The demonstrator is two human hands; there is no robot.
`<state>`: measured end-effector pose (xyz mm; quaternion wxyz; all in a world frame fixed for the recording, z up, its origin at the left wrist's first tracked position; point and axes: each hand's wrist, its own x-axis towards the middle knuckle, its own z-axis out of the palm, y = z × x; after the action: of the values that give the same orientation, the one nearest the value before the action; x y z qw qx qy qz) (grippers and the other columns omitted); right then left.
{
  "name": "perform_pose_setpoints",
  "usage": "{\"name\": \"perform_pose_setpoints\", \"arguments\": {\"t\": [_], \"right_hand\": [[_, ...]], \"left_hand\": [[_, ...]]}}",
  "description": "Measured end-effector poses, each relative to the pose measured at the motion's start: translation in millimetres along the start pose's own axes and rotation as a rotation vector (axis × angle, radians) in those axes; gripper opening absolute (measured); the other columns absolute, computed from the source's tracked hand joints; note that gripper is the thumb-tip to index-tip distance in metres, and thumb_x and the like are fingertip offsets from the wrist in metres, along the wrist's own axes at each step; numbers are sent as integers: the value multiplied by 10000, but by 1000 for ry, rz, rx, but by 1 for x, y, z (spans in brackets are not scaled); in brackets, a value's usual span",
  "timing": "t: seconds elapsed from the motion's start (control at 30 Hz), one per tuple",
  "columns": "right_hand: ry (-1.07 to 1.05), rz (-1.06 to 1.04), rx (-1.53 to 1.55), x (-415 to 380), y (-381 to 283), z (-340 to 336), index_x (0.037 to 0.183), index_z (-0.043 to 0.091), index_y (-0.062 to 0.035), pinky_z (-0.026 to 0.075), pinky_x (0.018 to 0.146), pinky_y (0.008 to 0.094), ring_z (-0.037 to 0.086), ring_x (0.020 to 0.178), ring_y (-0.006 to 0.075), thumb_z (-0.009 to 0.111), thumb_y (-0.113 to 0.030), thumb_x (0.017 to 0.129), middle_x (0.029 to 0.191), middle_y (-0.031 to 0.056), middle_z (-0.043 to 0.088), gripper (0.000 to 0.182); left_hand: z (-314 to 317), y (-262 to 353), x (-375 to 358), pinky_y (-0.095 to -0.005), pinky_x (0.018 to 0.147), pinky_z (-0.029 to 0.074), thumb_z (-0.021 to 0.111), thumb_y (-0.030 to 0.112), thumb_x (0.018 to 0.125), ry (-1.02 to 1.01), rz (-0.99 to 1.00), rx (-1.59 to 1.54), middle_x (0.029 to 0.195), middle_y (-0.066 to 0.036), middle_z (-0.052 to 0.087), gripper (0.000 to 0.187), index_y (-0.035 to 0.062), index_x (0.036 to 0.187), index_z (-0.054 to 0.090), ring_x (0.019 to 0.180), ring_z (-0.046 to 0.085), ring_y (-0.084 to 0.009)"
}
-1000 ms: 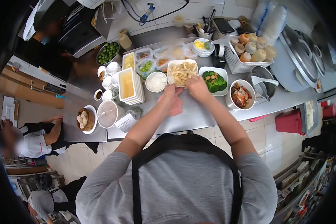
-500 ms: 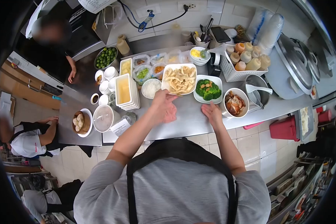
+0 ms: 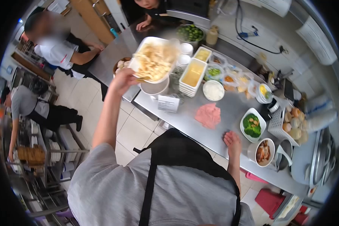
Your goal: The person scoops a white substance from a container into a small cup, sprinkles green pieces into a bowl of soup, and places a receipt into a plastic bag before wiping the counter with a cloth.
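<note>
My left hand [image 3: 124, 81] grips the near edge of a white square bowl [image 3: 151, 79] of pale yellowish food pieces, lifted above the counter's left part. The bowl is slightly blurred. My right hand [image 3: 233, 143] holds nothing; its fingers are loosely bent, over the counter's front edge. Nearest to it is a white bowl [image 3: 263, 127] of broccoli [image 3: 251, 125] topped with small brown pieces. A crumpled pink cloth [image 3: 208, 116] lies on the counter left of that hand. The bowl in my left hand partly hides a bamboo steamer [image 3: 123, 65] and a white tub [image 3: 154, 89].
On the steel counter [image 3: 229, 109] stand a bowl of rice [image 3: 213, 90], stacked white containers [image 3: 193, 74], a bowl of browned meat [image 3: 263, 152], a pot with a ladle [image 3: 284, 154] and a basket of bottles [image 3: 282, 126]. Co-workers [image 3: 56, 52] stand at the left and far side.
My left hand has taken hold of the bowl of pale food and carried it left, off the counter. My right hand has drawn away from the broccoli bowl. The view has turned left.
</note>
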<state>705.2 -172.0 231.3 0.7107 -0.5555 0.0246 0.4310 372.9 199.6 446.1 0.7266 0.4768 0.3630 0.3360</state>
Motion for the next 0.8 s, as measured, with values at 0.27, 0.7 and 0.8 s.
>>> {"name": "perform_pose_setpoints", "arguments": {"t": [0.27,0.7,0.8], "right_hand": [[94,-642,-951,23,22,73,932,586,2,456,619,275,569,674,157,595,-132,795,807,93,607,192],[143,-555,-692,-3,3,96,815,537,-55,408,587,226,511,662,86,574,-78,784,749,5,569,54],[201,-550,-490,-20,-21,131,847,500,-68,393,599,216,483,663,70,528,-110,825,746,-7,535,55]], "left_hand": [[-228,13,42,-349,712,559,349,-1,768,533,108,-165,1043,-296,519,394,-186,1115,328,916,580,-367],[-378,-97,181,-413,650,579,268,-56,787,808,93,-396,1101,-243,501,410,-80,1186,364,910,574,-393],[-389,-108,187,-388,688,573,316,-7,828,714,20,-410,1085,-240,508,334,-93,1144,386,895,584,-372]]}}
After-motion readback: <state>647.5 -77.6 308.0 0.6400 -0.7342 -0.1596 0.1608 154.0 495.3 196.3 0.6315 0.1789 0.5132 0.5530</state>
